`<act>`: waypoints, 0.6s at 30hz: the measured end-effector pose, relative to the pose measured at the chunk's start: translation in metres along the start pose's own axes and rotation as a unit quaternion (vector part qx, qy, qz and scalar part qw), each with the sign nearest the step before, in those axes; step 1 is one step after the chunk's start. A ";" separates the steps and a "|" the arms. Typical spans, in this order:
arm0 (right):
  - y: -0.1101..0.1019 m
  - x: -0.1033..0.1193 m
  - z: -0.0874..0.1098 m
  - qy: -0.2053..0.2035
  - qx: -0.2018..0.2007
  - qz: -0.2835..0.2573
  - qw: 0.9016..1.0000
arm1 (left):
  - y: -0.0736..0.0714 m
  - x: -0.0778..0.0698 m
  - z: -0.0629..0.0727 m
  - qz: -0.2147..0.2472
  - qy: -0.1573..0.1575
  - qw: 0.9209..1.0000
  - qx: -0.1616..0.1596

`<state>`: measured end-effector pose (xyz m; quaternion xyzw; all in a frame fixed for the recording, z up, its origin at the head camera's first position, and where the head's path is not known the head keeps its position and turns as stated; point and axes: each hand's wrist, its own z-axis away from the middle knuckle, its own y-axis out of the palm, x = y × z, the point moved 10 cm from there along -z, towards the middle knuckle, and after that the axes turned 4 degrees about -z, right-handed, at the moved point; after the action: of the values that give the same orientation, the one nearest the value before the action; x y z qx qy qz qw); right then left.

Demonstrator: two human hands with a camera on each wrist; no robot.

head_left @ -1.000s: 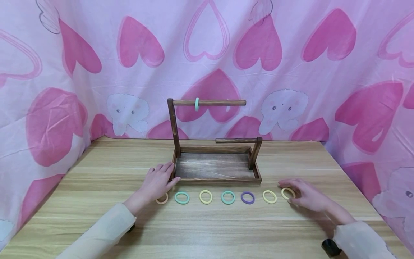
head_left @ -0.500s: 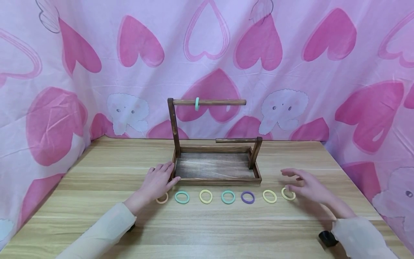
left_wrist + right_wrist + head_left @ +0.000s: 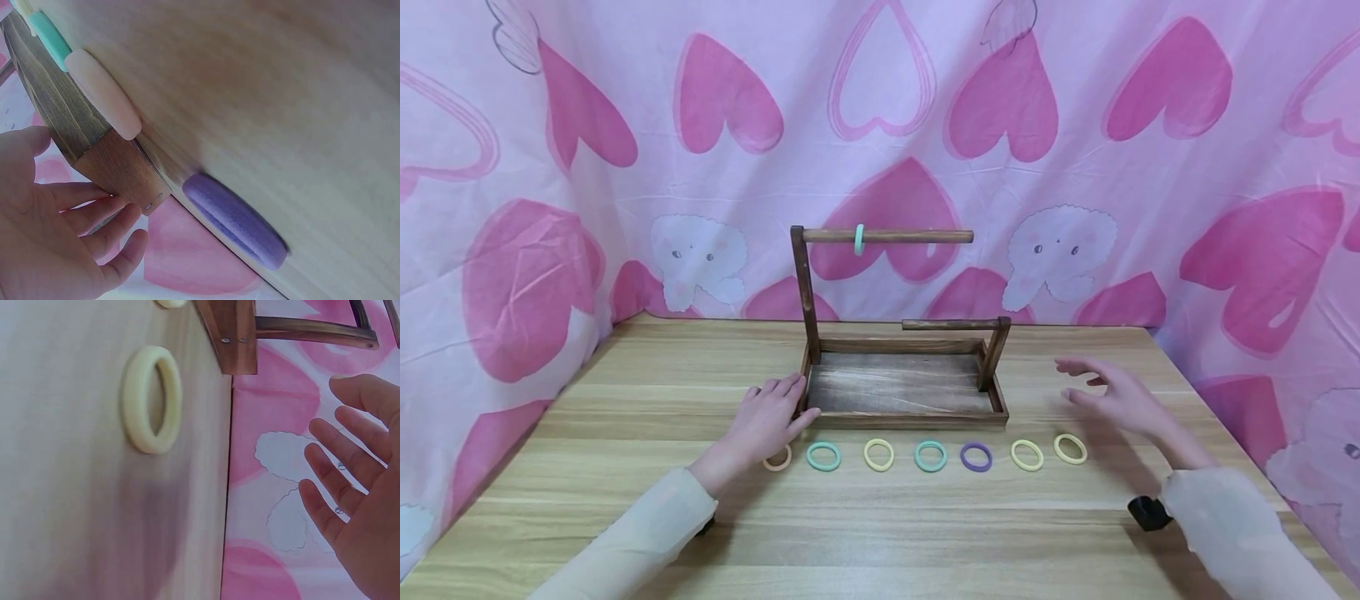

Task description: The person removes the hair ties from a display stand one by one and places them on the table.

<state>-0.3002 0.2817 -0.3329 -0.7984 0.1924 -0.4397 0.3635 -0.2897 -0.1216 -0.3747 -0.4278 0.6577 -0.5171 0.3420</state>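
A dark wooden rack [image 3: 906, 418] with a tray base and two side bars stands mid-table. A mint hair tie [image 3: 859, 239] hangs on its upper bar [image 3: 925, 237]. My left hand [image 3: 763, 421] rests on the tray's left end, fingers at the side wall and thumb by the front corner. Partly under that hand lies a peach hair tie [image 3: 103, 94]; a purple hair tie [image 3: 234, 220] near it shows only in the left wrist view. My right hand [image 3: 1116, 400] holds nothing, raised with fingers spread, beyond and right of the rightmost pale yellow hair tie [image 3: 1070, 449].
Along the rack's front lie more hair ties in a row: green [image 3: 823, 456], yellow [image 3: 878, 455], another green [image 3: 931, 456], purple [image 3: 976, 457] and yellow [image 3: 1027, 455]. The lower bar [image 3: 947, 325] points left from the right post. A pink heart-print curtain [image 3: 880, 108] encloses the back and sides.
My right hand has let go of the rightmost yellow hair tie, lifted and moved back away from it. My left hand stays on the rack's left end.
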 end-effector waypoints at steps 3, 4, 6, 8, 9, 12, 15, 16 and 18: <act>-0.003 0.000 -0.007 0.005 0.003 -0.004 1.000 | 0.001 0.000 0.000 0.000 -0.002 1.000 0.002; -0.004 0.000 -0.009 0.005 0.003 -0.004 1.000 | 0.001 0.000 0.000 0.001 -0.002 1.000 0.003; -0.006 -0.001 -0.013 0.008 0.002 -0.003 1.000 | 0.001 0.000 0.000 -0.001 -0.003 1.000 0.003; -0.008 -0.002 -0.019 0.010 0.001 -0.002 1.000 | 0.001 0.001 -0.001 -0.001 -0.003 1.000 0.004; -0.010 -0.002 -0.021 0.010 0.000 -0.002 1.000 | 0.002 0.001 -0.001 -0.001 -0.003 1.000 0.004; -0.014 -0.001 -0.029 0.006 -0.003 -0.005 1.000 | 0.001 0.001 0.000 -0.001 -0.003 1.000 0.004; -0.020 -0.001 -0.036 0.004 -0.009 -0.010 1.000 | 0.001 0.000 0.000 -0.001 -0.002 1.000 0.004; -0.022 -0.001 -0.038 0.005 -0.010 -0.011 1.000 | 0.001 0.000 0.000 -0.002 -0.002 1.000 0.004; -0.024 -0.004 -0.043 0.015 -0.016 -0.019 1.000 | 0.000 0.000 0.000 -0.002 -0.001 1.000 0.002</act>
<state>-0.3386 0.2825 -0.3017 -0.8009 0.1897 -0.4553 0.3395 -0.2897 -0.1215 -0.3750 -0.4289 0.6552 -0.5191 0.3424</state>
